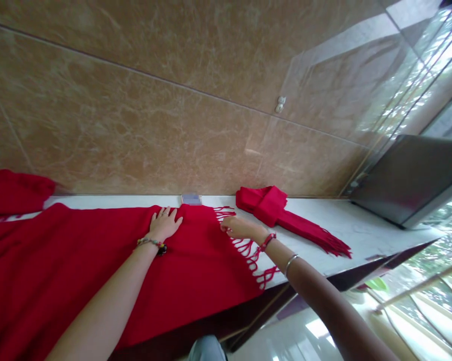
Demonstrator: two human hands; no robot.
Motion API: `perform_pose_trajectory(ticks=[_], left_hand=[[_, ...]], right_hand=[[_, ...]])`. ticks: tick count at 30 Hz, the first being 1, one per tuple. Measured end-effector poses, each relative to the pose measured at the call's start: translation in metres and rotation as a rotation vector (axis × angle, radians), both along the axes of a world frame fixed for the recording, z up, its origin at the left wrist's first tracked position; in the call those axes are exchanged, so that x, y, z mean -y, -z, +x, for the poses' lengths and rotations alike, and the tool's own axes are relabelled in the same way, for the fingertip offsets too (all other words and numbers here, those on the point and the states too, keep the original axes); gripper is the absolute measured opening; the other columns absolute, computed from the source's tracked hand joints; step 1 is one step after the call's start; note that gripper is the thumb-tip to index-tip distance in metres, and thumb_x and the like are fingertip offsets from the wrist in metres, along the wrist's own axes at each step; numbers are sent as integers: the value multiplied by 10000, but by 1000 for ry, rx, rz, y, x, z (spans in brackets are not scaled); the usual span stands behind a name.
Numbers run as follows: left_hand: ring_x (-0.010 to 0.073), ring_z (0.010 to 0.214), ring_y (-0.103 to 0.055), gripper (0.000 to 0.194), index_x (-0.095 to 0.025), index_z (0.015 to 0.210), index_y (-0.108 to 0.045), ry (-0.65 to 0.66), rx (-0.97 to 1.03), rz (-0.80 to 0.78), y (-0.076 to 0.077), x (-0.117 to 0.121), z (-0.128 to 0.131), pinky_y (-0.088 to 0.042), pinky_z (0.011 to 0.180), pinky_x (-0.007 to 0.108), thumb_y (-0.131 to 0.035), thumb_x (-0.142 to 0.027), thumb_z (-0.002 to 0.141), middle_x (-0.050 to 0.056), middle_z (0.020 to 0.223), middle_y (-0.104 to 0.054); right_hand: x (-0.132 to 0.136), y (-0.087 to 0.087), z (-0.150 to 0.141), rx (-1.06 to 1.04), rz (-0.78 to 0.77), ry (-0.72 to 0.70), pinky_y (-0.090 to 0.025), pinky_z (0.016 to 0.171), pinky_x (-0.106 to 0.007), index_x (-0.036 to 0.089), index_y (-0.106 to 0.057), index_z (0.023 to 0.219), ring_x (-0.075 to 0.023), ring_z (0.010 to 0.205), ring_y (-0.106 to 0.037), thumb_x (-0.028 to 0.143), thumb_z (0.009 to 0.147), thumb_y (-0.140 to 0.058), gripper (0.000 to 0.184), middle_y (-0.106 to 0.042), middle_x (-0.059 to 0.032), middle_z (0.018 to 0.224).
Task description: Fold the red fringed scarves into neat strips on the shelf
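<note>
A wide red fringed scarf (98, 271) lies spread flat over a white counter (353, 225). My left hand (164, 224) rests flat on it near its far edge, fingers spread, palm down. My right hand (240, 228) is at the scarf's fringed end, fingers closed in a pinch on the red fringe (248, 248). A second red scarf (278, 210), folded and knotted, lies on the counter to the right, its tassels trailing toward the front edge.
A tan marble wall (173, 100) rises right behind the counter. More red cloth (11, 190) is bunched at the far left. A dark grey box-shaped object (410, 175) sits at the counter's right end, by windows. A small blurred card (191, 199) lies against the wall.
</note>
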State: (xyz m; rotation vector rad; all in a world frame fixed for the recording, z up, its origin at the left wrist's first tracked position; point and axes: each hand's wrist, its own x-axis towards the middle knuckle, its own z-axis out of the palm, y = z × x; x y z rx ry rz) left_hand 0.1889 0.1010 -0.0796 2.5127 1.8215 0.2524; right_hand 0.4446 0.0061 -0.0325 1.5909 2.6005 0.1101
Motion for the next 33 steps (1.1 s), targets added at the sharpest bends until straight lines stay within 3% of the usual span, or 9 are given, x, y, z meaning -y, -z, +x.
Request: perform_pose_trajectory(ticks=[3,8,14,16,20,24,27,30,33], left_hand=[[260,1303,-212,560,-167,1340,-335,17,6,-2,-1,1,-1,-201,1030,448,-233,-453,870,101,1419,-269],[266,1300,-217,555,-173,1329,-352,20,8,-10,1,-2,-2,-204,1026,450,-235,-458,867,102,1420,-268],[273,1292,-234,561,-162,1329,-348,37,14,12,5,-6,-4,-210,1017,468,-238,-461,867,120,1413,-277],[272,1291,-236,553,-165,1331,-344,43,14,13,5,-6,-5,-210,1016,470,-239,-451,869,120,1411,-281],[272,1284,-250,543,-165,1323,-355,54,10,26,5,-6,-5,-219,1010,471,-238,-439,870,124,1405,-292],[276,1283,-250,542,-159,1314,-369,50,-1,30,5,-7,-3,-230,1004,467,-242,-438,867,129,1402,-296],[278,1284,-248,544,-160,1320,-360,54,-6,25,5,-8,-3,-228,1004,470,-244,-438,867,129,1401,-297],[276,1282,-253,538,-159,1313,-369,60,-10,34,5,-7,-5,-233,1003,465,-244,-434,868,128,1396,-307],[273,1274,-269,529,-165,1304,-381,72,-13,50,5,-6,-6,-245,997,460,-244,-433,868,126,1390,-320]], right_hand=[[10,8,22,46,33,101,-449,674,-253,133,-623,832,-170,800,-584,43,741,-440,223,-649,-104,897],[31,-4,54,47,85,193,-455,720,-290,110,-629,794,-203,846,-589,22,729,-447,213,-649,-135,864],[45,0,10,-104,89,-99,-409,866,-251,167,-585,990,-139,976,-537,91,761,-455,274,-618,-58,1028],[47,4,12,-32,59,-39,-434,813,-252,169,-601,937,-147,927,-564,71,747,-453,260,-638,-58,984],[58,2,56,90,71,184,-465,655,-287,113,-630,769,-205,778,-613,35,732,-450,199,-660,-134,825],[71,-8,74,78,95,225,-460,699,-288,107,-632,782,-199,801,-609,11,724,-441,221,-656,-140,816],[76,-7,44,-24,99,82,-433,805,-265,160,-592,975,-156,927,-559,93,748,-463,269,-622,-81,990],[79,-1,17,-98,26,-174,-429,804,-268,166,-577,952,-150,889,-536,118,713,-488,259,-605,-59,943],[81,5,28,-15,-14,-169,-430,780,-287,152,-581,865,-166,848,-529,93,687,-477,214,-593,-70,877]])
